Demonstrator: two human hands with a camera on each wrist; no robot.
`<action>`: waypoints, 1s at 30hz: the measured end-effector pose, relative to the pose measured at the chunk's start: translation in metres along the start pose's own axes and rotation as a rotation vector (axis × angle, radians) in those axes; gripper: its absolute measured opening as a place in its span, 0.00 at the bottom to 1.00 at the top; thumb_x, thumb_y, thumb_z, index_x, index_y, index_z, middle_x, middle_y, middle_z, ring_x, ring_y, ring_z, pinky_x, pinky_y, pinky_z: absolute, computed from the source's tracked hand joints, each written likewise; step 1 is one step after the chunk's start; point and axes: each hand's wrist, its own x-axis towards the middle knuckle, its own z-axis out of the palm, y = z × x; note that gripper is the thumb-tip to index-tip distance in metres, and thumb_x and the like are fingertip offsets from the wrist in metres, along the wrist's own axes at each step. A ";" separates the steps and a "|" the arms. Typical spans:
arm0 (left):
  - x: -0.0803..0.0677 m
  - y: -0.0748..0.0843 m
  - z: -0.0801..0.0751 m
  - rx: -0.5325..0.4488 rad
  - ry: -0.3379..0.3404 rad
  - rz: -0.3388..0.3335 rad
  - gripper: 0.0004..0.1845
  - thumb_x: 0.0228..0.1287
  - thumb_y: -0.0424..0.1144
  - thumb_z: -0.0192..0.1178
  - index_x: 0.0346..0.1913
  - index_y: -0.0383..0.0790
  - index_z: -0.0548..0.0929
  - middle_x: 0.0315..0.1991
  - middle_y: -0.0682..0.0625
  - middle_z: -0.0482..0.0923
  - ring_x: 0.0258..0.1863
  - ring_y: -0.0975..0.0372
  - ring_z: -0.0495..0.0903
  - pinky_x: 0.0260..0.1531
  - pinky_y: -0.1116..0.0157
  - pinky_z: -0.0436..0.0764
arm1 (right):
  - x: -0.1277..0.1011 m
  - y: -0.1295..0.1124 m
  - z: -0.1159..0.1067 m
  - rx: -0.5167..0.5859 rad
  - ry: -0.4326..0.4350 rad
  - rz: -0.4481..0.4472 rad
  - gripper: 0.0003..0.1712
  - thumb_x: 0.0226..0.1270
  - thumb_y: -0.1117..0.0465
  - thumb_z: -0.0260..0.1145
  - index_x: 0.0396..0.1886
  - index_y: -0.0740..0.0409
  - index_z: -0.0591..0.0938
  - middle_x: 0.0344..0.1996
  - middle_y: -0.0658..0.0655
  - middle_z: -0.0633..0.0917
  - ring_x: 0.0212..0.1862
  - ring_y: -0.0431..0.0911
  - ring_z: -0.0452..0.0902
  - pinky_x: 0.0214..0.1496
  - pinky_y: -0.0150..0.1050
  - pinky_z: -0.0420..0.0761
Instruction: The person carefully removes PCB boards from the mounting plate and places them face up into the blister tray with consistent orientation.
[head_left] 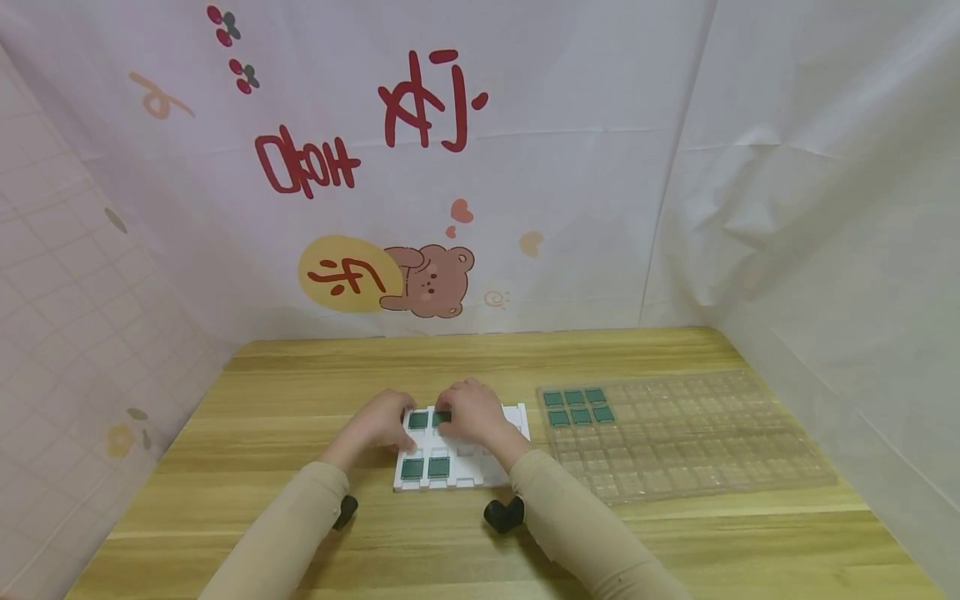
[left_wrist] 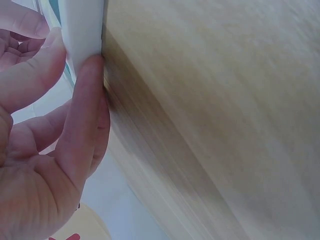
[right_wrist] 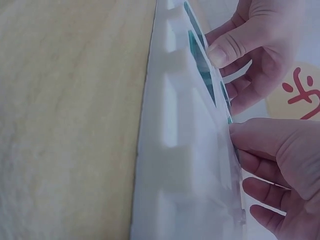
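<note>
A white slotted tray (head_left: 491,475) lies on the table, with small green circuit boards in its left part. Two of them, a left board (head_left: 412,468) and one beside it (head_left: 438,467), sit in the near row; another board (head_left: 417,420) is at the back left corner. My left hand (head_left: 386,421) grips the tray's left edge, its thumb (left_wrist: 37,70) against the tray's side. With thumb and fingertips, my right hand (head_left: 476,412) pinches a green circuit board (head_left: 442,418) at the tray's back row. That hand partly covers this board and the slots behind it.
To the right lies a clear plastic compartment tray (head_left: 675,442). Several green boards (head_left: 573,397) fill its back left compartments. The wooden table (head_left: 300,375) ends at white cloth walls (head_left: 562,208) at the back and sides. Black wrist cameras (head_left: 504,517) hang under the sleeves.
</note>
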 end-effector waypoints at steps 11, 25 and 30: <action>-0.001 0.001 -0.002 0.001 -0.003 0.017 0.33 0.39 0.24 0.78 0.54 0.24 0.78 0.40 0.40 0.78 0.25 0.59 0.78 0.20 0.67 0.82 | 0.001 0.002 0.000 0.062 -0.004 0.012 0.14 0.55 0.52 0.76 0.43 0.45 0.88 0.40 0.43 0.85 0.44 0.44 0.74 0.48 0.42 0.76; 0.000 -0.001 0.000 -0.038 -0.010 0.002 0.33 0.40 0.23 0.77 0.55 0.25 0.78 0.40 0.41 0.78 0.26 0.58 0.79 0.22 0.67 0.83 | -0.004 0.005 -0.006 0.202 0.061 0.006 0.12 0.58 0.52 0.75 0.42 0.46 0.87 0.39 0.43 0.85 0.46 0.43 0.74 0.51 0.40 0.76; 0.000 0.000 -0.001 -0.045 -0.014 -0.004 0.33 0.41 0.22 0.77 0.55 0.25 0.78 0.41 0.40 0.78 0.28 0.58 0.79 0.23 0.66 0.84 | -0.011 0.006 -0.011 0.284 0.108 0.000 0.12 0.59 0.53 0.74 0.42 0.48 0.87 0.39 0.44 0.84 0.48 0.44 0.74 0.54 0.42 0.75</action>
